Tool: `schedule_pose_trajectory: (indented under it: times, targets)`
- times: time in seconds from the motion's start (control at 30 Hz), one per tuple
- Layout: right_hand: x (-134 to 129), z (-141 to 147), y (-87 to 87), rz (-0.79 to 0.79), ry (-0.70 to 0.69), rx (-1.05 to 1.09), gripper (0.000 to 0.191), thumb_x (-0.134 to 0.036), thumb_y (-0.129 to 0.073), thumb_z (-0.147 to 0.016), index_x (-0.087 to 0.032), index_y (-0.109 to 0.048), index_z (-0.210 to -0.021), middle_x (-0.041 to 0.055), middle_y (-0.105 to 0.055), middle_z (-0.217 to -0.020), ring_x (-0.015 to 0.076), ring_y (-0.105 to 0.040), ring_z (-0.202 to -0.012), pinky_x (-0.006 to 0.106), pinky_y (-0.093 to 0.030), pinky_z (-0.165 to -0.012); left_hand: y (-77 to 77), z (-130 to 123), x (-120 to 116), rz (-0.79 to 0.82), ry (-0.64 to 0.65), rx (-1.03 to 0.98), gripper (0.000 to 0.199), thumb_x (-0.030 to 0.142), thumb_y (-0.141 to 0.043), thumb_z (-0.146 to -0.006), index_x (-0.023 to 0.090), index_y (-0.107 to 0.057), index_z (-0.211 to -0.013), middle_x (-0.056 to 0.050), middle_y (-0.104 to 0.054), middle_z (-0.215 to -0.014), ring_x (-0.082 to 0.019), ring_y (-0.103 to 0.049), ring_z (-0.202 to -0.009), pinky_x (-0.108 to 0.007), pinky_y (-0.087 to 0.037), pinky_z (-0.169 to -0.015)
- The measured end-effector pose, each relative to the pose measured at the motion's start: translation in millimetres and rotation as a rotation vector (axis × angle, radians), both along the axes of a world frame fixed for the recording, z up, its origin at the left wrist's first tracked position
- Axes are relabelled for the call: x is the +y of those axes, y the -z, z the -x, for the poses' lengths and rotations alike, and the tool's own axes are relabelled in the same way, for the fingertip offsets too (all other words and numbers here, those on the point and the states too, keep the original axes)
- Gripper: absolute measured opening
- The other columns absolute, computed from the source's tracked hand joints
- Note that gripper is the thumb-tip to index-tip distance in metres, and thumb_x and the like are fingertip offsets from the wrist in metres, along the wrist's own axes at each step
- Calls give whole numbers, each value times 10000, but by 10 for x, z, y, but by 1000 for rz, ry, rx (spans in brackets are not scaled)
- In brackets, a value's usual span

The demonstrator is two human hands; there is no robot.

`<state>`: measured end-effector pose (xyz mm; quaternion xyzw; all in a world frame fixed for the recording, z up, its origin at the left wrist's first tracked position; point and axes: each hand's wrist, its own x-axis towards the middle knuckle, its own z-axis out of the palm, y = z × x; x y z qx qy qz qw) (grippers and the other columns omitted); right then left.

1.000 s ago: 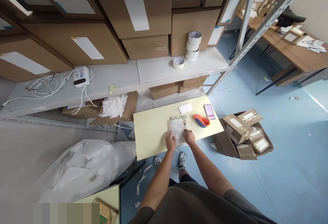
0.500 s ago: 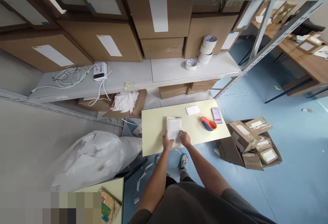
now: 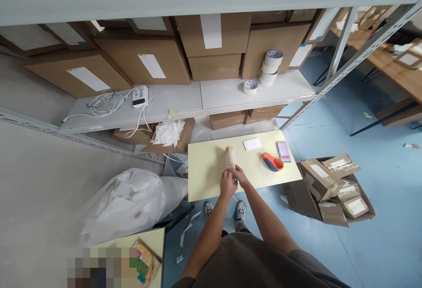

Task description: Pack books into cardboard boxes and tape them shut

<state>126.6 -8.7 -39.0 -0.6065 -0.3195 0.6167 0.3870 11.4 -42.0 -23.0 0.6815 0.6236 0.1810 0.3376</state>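
A slim small box (image 3: 230, 156), pale with a brown far end, stands on its narrow side on the cream table (image 3: 206, 165). My left hand (image 3: 228, 184) is closed around its near end. Fingers of my right hand (image 3: 240, 176) pinch at the same end, touching the left hand; what they pinch is too small to make out. Right of the box lie a white stack of paper (image 3: 252, 144), an orange-and-blue tool (image 3: 273, 162) resembling a tape dispenser, and a blurred purple rectangular thing (image 3: 284, 151).
A shelf (image 3: 184, 96) behind the table bears cartons, tape rolls (image 3: 250, 87) and a white cabled device (image 3: 140, 96). An open carton of small boxes (image 3: 329, 187) sits on the floor at right. A large white plastic bag (image 3: 128, 204) bulges at left.
The box has been turned from lying with its broad white face up onto its narrow side. My hands have come together at its near end. The camera view has shifted slightly.
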Motion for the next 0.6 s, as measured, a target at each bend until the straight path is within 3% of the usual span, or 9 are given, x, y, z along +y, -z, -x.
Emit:
schedule_pose_trajectory:
  times: [0.07, 0.13, 0.23, 0.3, 0.5, 0.6]
  targets:
    - [3, -173, 0, 26, 66, -46, 528, -620, -750, -787, -165, -723, -1053, 83, -786, -894, 242, -730, -813, 325, -587, -749, 67, -61, 14, 27, 25, -144, 716, 242, -738, -863, 229, -551, -1554, -145, -595, -1498, -317, -541, -1421, -434, -431, -1223]
    - [-6, -318, 36, 78, 76, -121, 465, -586, -732, -796, -161, -719, -985, 85, -771, -828, 242, -721, -774, 318, -579, -705, 161, -56, 53, 74, -72, -218, 581, 297, -675, -926, 221, -607, -1498, -140, -608, -1512, -297, -542, -1441, -417, -430, -1223]
    - [-26, -433, 142, 153, 4, -207, 432, -554, -665, -858, -145, -726, -984, 93, -764, -792, 252, -726, -762, 318, -574, -667, 325, 21, 120, 197, -260, -132, 576, 277, -676, -911, 182, -619, -1476, -179, -600, -1539, -323, -533, -1467, -441, -422, -1219]
    - [-7, -464, 233, 199, -38, -254, 430, -544, -639, -890, -138, -733, -995, 99, -771, -806, 257, -728, -770, 328, -572, -662, 424, 82, 149, 243, -264, -76, 641, 224, -730, -845, 162, -617, -1472, -202, -620, -1517, -355, -544, -1454, -464, -417, -1213]
    - [345, -660, 429, 370, -158, -478, 275, -447, -762, -824, -178, -730, -779, 151, -781, -852, 340, -741, -960, 428, -566, -834, 536, 173, 170, 196, -218, 1, 713, 79, -717, -785, 176, -601, -1482, -179, -654, -1456, -342, -591, -1372, -424, -446, -1154]
    - [464, -795, 423, 400, -138, -597, 258, -417, -824, -750, -181, -746, -818, 197, -786, -966, 398, -709, -1136, 458, -541, -920, 524, 180, 187, 221, -237, -17, 725, 59, -711, -771, 165, -600, -1479, -177, -661, -1441, -338, -584, -1373, -422, -438, -1159]
